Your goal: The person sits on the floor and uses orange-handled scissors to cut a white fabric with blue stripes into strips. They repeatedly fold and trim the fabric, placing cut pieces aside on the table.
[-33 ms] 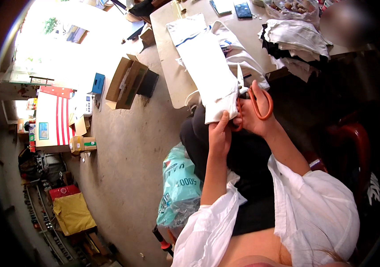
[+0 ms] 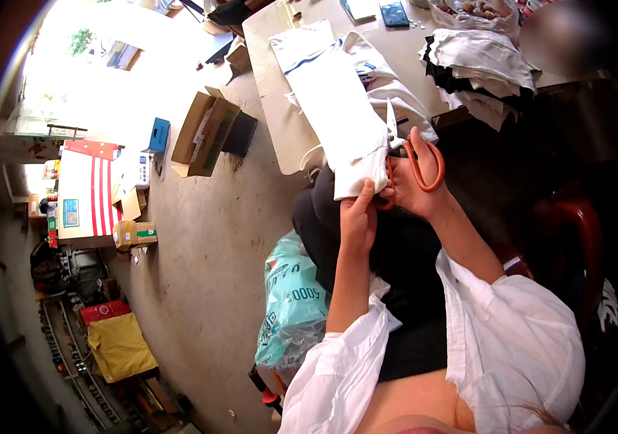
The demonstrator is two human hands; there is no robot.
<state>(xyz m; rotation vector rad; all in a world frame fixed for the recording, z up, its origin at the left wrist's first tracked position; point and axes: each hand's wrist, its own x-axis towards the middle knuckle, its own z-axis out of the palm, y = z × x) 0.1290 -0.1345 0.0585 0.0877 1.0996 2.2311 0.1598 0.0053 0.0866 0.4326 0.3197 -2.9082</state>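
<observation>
A long white garment (image 2: 338,108) hangs off the near edge of the work table (image 2: 280,123). My left hand (image 2: 358,215) pinches its lower hem from below. My right hand (image 2: 408,189) grips scissors with orange handles (image 2: 421,165), and their blades meet the cloth's right edge just above the hem. Both hands are close together, almost touching. A dark cloth (image 2: 388,253) lies in my lap under my forearms.
More white and dark garments (image 2: 482,69) are stacked on the table's far right beside a clear bag (image 2: 471,11). An open cardboard box (image 2: 204,134) and a small blue box (image 2: 158,134) sit on the concrete floor. A teal plastic sack (image 2: 291,304) stands by my left knee.
</observation>
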